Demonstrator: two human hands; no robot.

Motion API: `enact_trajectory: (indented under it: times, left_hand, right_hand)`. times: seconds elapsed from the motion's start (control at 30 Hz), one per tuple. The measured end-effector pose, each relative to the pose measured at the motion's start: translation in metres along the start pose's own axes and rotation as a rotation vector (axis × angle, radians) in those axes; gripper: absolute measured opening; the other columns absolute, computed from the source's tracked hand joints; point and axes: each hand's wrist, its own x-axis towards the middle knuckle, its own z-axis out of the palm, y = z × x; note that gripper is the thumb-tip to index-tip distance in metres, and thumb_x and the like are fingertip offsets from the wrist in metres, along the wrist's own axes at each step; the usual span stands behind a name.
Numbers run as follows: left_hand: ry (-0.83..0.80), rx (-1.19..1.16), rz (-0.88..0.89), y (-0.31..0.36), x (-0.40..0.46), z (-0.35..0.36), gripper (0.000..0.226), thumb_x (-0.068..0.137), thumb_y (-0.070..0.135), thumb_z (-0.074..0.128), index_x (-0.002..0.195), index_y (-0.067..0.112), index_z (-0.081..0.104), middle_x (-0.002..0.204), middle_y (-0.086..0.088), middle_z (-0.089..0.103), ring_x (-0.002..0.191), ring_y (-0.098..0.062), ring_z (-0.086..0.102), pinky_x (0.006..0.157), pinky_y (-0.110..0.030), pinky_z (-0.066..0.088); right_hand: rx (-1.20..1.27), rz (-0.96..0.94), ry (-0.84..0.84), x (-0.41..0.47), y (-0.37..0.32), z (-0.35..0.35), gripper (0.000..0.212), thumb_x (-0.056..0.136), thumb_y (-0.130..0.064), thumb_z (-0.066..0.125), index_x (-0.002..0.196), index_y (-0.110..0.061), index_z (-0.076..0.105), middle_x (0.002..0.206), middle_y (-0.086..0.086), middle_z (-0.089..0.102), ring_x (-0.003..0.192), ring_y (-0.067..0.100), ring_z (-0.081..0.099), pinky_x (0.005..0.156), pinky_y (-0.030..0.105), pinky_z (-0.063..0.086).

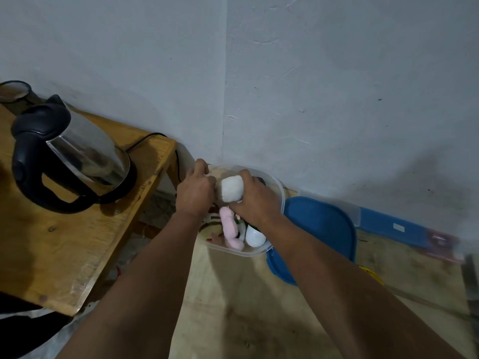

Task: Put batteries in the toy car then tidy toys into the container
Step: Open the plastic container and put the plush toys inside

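Note:
A clear plastic container (pixel 281 193) sits on the floor against the wall. Both hands reach into it. My right hand (pixel 255 200) grips a white soft toy (pixel 231 189) over the container's middle. My left hand (pixel 195 193) is curled at the container's far left rim; what its fingers hold is hidden. Inside lie a pink plush toy (pixel 230 230), a white rounded toy (pixel 254 237) and a striped soft toy (pixel 211 224). A dark object peeks out behind my right hand. I cannot make out the toy car.
A blue lid (pixel 321 229) lies on the floor right of the container. A wooden table (pixel 77 242) on the left carries a steel kettle (pixel 70 156) with a black handle and cord. A blue strip (pixel 388 224) runs along the wall base.

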Motion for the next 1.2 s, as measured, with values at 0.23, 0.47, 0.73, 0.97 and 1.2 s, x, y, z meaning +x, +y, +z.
enact_trajectory:
  times: [0.23, 0.47, 0.73, 0.97, 1.2]
  left_hand:
    - [0.053, -0.108, 0.030, -0.008, -0.008, -0.002, 0.030, 0.092, 0.005, 0.069, 0.121, 0.010, 0.069, 0.134, -0.016, 0.047, 0.089, -0.036, 0.064, 0.058, -0.039, 0.054]
    - [0.086, -0.586, -0.233, -0.008, -0.017, -0.002, 0.050, 0.102, 0.011, 0.054, 0.151, 0.023, 0.055, 0.132, -0.007, 0.072, 0.118, -0.028, 0.068, 0.093, -0.028, 0.048]
    - [-0.077, -0.649, -0.284, -0.008, -0.029, -0.001, 0.060, 0.107, 0.019, 0.048, 0.164, 0.029, 0.030, 0.141, -0.010, 0.065, 0.122, -0.032, 0.064, 0.095, -0.032, 0.047]
    - [-0.107, -0.691, -0.342, 0.005, -0.051, -0.023, 0.051, 0.106, 0.038, 0.050, 0.156, 0.032, 0.040, 0.141, -0.008, 0.065, 0.125, -0.033, 0.062, 0.100, -0.042, 0.050]
    - [-0.134, -0.552, -0.482, 0.016, -0.061, -0.031, 0.033, 0.099, 0.017, 0.054, 0.130, 0.025, 0.059, 0.117, -0.009, 0.070, 0.106, -0.035, 0.065, 0.093, -0.051, 0.056]
  right_hand:
    - [-0.020, 0.007, 0.101, 0.006, 0.002, 0.004, 0.065, 0.096, -0.044, 0.061, 0.148, -0.024, 0.027, 0.113, 0.009, 0.070, 0.097, 0.029, 0.067, 0.069, 0.039, 0.053]
    - [-0.118, -0.025, 0.032, 0.014, 0.003, 0.010, 0.045, 0.099, -0.035, 0.059, 0.139, -0.017, 0.048, 0.126, 0.014, 0.056, 0.103, 0.033, 0.062, 0.079, 0.041, 0.052]
    - [-0.085, 0.021, -0.013, 0.014, -0.003, 0.012, 0.019, 0.097, -0.015, 0.050, 0.115, -0.012, 0.057, 0.103, 0.013, 0.068, 0.093, 0.033, 0.065, 0.073, 0.040, 0.054]
    - [0.027, -0.019, 0.254, -0.013, -0.003, -0.046, 0.021, 0.095, -0.022, 0.053, 0.111, -0.020, 0.067, 0.101, 0.004, 0.072, 0.092, 0.026, 0.065, 0.073, 0.036, 0.053]
    - [0.019, 0.474, 0.204, -0.072, 0.073, -0.087, 0.029, 0.090, -0.024, 0.056, 0.118, -0.019, 0.051, 0.114, 0.010, 0.062, 0.106, 0.033, 0.059, 0.082, 0.042, 0.050]
